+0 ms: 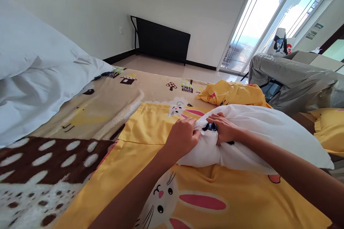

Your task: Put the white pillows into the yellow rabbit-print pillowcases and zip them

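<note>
A plump white pillow lies across a yellow pillowcase printed with white rabbits. My left hand is closed on the pillow's near left end, its fingers curled into the fabric. Just right of it, my right hand grips the same end, bunching the cloth. Between the two hands a small dark bluish bit shows in the folds; I cannot make out what it is. My fingertips are partly hidden by the bunched cloth.
A beige and brown patterned blanket covers the bed. White bedding is heaped at left. A crumpled yellow cloth lies beyond the pillow. At right are a plastic-wrapped bulky item and another yellow piece. A black folded frame leans on the wall.
</note>
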The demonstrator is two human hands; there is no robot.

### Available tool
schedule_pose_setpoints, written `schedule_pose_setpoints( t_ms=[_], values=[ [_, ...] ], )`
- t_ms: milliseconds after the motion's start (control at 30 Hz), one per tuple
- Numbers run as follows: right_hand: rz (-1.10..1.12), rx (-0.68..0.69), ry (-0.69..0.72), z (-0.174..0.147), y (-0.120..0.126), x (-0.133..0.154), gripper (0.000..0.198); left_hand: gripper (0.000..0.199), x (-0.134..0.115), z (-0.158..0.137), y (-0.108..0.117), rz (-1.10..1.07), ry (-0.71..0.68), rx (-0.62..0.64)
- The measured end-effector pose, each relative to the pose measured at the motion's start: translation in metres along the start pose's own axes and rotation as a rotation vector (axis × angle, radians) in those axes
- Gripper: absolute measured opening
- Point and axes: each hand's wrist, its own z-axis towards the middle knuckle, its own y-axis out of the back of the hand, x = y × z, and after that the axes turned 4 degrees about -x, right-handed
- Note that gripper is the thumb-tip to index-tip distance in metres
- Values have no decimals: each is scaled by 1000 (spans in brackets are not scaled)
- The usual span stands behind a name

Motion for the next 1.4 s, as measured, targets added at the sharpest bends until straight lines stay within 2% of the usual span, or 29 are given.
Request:
schedule_pose_setpoints(
  t_ms=[100, 267, 500, 567, 667, 767, 900, 967, 1033, 1100, 1200, 1267, 1300, 1400],
  values=[
    [23, -68, 20, -14, -4, 10, 32, 11, -4, -3, 3, 1, -40, 23],
    [3, -143, 15, -42, -8, 31, 24, 7, -13, -11, 14, -139, -82, 149],
    [-151, -115, -63, -61, -11, 52, 20, 8, -19, -23, 37, 14, -355, 271],
    [-182, -103, -68, -62, -12, 56, 20, 8, -16, -24, 44, 26, -392, 292],
    [-215, -82, -48, -62, -6, 61, 17, 6, -13, -27, 54, 3, -375, 290],
    [-212, -42, -24, -62, 11, 65, 11, 11, -15, -29, 61, -96, -316, 215],
    [-162, -27, -54, -69, 45, 66, 10, 17, -15, -29, 68, -331, -223, -112],
    [-151, -51, -67, -76, 64, 64, 12, 20, -10, -25, 71, -341, -184, -260],
    [-163, -76, -71, -82, 84, 60, 16, 22, 0, -20, 74, -251, -151, -287],
    [-189, -114, -82, -88, 104, 56, 20, 23, 11, -14, 71, -110, -140, -157],
    [-227, -189, -100, -95, 131, 49, 24, 25, 20, -10, 48, 89, -216, 233],
    [-259, -224, -113, -99, 145, 44, 27, 24, 17, -14, 17, 139, -295, 445],
    [-281, -239, -127, -100, 150, 42, 28, 24, 12, -19, -2, 135, -324, 510],
    [-352, -249, -182, -101, 159, 40, 25, 45, -7, -39, -58, 75, -401, 627]
  ],
)
